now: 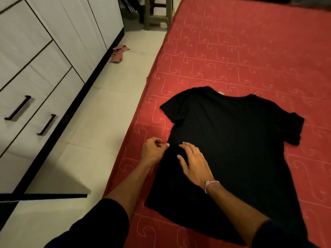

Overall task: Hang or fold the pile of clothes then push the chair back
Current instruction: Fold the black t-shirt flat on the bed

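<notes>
A black T-shirt lies spread flat on the red mattress, collar pointing away from me, both short sleeves out to the sides. My left hand rests at the shirt's left side seam, thumb and fingers pinching at its edge. My right hand, with a thread bracelet on the wrist, lies flat on the shirt body just right of the left hand, fingers spread. Only the legs of a wooden stool or chair show at the top, beyond the mattress corner.
White wardrobe with black-handled drawers runs along the left, across a strip of pale tiled floor. A pinkish rag lies on the floor by the wardrobe base. An open dark-edged wardrobe door juts out low at the left.
</notes>
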`<state>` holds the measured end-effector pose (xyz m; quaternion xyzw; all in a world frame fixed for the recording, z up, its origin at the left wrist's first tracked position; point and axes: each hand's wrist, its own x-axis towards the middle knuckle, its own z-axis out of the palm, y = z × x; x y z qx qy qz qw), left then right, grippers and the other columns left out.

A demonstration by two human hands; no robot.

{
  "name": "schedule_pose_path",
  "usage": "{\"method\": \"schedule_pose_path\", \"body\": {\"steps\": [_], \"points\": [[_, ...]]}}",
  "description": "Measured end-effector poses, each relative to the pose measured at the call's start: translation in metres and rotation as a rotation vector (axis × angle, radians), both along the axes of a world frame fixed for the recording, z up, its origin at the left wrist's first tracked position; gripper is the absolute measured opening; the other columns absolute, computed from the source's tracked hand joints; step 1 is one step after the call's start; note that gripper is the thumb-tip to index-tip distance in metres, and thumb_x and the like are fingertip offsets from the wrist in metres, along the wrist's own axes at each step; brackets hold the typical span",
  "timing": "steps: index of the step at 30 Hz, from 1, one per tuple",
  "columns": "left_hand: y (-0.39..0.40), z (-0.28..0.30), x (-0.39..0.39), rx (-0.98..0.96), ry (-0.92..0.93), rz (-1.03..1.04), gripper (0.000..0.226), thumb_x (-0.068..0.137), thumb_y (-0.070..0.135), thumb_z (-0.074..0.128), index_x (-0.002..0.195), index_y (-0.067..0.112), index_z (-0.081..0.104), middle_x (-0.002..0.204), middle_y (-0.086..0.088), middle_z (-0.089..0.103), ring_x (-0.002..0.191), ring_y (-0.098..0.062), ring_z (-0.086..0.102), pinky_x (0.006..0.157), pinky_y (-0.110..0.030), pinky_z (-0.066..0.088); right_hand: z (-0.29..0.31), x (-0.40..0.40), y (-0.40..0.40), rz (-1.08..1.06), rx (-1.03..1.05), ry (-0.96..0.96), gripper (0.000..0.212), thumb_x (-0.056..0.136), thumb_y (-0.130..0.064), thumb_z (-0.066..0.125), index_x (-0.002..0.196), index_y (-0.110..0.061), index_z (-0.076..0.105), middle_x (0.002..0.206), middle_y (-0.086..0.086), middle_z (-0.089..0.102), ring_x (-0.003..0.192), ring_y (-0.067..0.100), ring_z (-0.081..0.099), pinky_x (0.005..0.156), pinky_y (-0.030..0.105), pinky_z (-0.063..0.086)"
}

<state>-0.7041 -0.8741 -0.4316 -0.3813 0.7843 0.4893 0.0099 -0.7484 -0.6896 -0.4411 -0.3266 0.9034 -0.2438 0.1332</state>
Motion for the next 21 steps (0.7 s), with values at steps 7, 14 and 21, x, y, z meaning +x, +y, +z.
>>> {"method": "schedule_pose_path", "body": {"steps": [7,14,21], "points": [[-0.015,-0.016,-0.101,0.312,0.083,0.205,0.013,0.092,0.017,0.07,0.093,0.006,0.064,0.081,-0.006,0.068,0.079,-0.021,0.066,0.088,-0.047,0.058,-0.02,-0.105,-0.024,-0.114,-0.092,-0.025,0.045,0.104,-0.021,0.049,0.148,-0.012,0.043,0.158,0.004,0.035,0.146,0.018,0.033,0.118,0.033,0.034],[-0.039,-0.021,-0.181,0.499,0.062,0.527,0.07,0.076,0.039,0.084,0.122,-0.003,0.053,0.119,-0.016,0.065,0.105,-0.033,0.067,0.089,-0.05,0.058,-0.034,-0.18,-0.05,-0.145,-0.133,-0.067,0.049,0.105,-0.021,0.047,0.152,-0.01,0.037,0.162,0.004,0.031,0.151,0.018,0.024,0.123,0.034,0.026],[-0.043,-0.013,-0.208,0.044,0.013,0.498,0.037,0.109,0.021,0.037,0.142,0.004,0.041,0.136,-0.019,0.056,0.123,-0.034,0.056,0.083,-0.031,0.041,-0.045,-0.205,-0.078,-0.168,0.115,0.211,0.068,0.1,-0.059,0.039,0.151,-0.013,0.04,0.161,0.008,0.033,0.151,0.023,0.026,0.123,0.044,0.024]]}}
